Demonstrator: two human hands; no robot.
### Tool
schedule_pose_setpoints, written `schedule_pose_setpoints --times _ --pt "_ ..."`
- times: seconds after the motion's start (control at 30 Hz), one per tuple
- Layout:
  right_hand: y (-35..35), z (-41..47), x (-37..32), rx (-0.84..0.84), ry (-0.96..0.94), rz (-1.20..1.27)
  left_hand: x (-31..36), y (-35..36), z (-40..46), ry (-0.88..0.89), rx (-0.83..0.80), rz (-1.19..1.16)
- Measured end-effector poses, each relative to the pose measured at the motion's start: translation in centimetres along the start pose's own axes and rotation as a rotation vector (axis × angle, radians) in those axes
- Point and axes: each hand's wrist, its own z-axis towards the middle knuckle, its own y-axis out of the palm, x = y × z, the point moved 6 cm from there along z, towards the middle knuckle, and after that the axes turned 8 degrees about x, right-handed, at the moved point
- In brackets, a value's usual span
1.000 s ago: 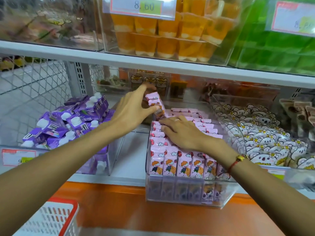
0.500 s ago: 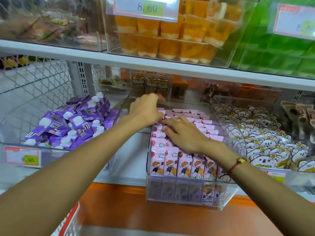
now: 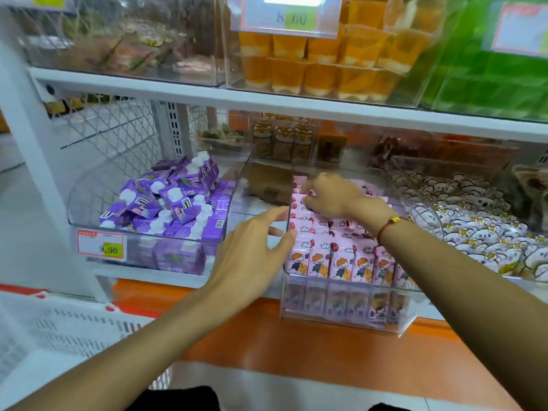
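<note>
One left hand (image 3: pixel 252 250) and one right hand (image 3: pixel 329 197) are at one clear bin (image 3: pixel 341 311) of pink cartons (image 3: pixel 341 264), with one purple-carton bin (image 3: pixel 89 209) to their left and one white-packet bin (image 3: pixel 415 188) to their right.

The middle bin (image 3: pixel 344 320) stands on the lower shelf (image 3: pixel 142 275), with small boxes (image 3: pixel 341 262) in rows inside. The right hand (image 3: pixel 332 197) lies on the rear rows. The left hand (image 3: pixel 252 253) is at the bin's left wall. Cartons (image 3: pixel 175 203) sit to the left, packets (image 3: pixel 480 235) to the right, cups (image 3: pixel 326 69) on the shelf above, and a basket (image 3: pixel 59 330) in front at the left.

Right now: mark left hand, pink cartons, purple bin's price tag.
left hand (image 3: pixel 252 253), head view, back of hand.
pink cartons (image 3: pixel 341 264), head view, front-row carton face.
price tag (image 3: pixel 100 247), head view, tag centre.
</note>
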Motion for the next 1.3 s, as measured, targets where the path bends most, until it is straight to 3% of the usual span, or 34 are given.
schedule_pose_setpoints --times 0.17,0.37,0.5,0.63,0.8,0.93,1.23,1.3 --pt "-0.6 -0.5 -0.2 0.173 0.028 0.036 -0.2 -0.2 0.1 -0.041 -0.006 -0.080" --pt "-2.5 -2.1 0.2 0.445 0.207 0.574 -0.4 0.1 0.3 -0.062 -0.036 -0.197" --pt "-6.1 -5.3 -0.1 0.744 0.216 0.703 -0.1 -0.3 1.1 -0.076 0.013 -0.266" --pt "-8.6 -9.0 0.5 0.891 0.326 0.869 2.4 -1.3 2.3 -0.003 0.078 -0.369" --pt "-8.9 -12.9 0.3 0.813 0.450 1.203 5.4 0.6 0.1 0.109 -0.016 -0.380" --pt "-8.0 -14.6 -0.3 0.713 0.487 1.270 5.5 1.0 -2.2 0.252 0.022 -0.246" --pt "-7.0 -15.3 -0.1 0.587 0.586 1.386 5.0 1.7 -2.6 0.240 0.020 -0.249" --pt "-6.9 -15.1 -0.3 0.493 0.555 1.444 4.9 1.8 -2.5 0.238 0.009 -0.277"
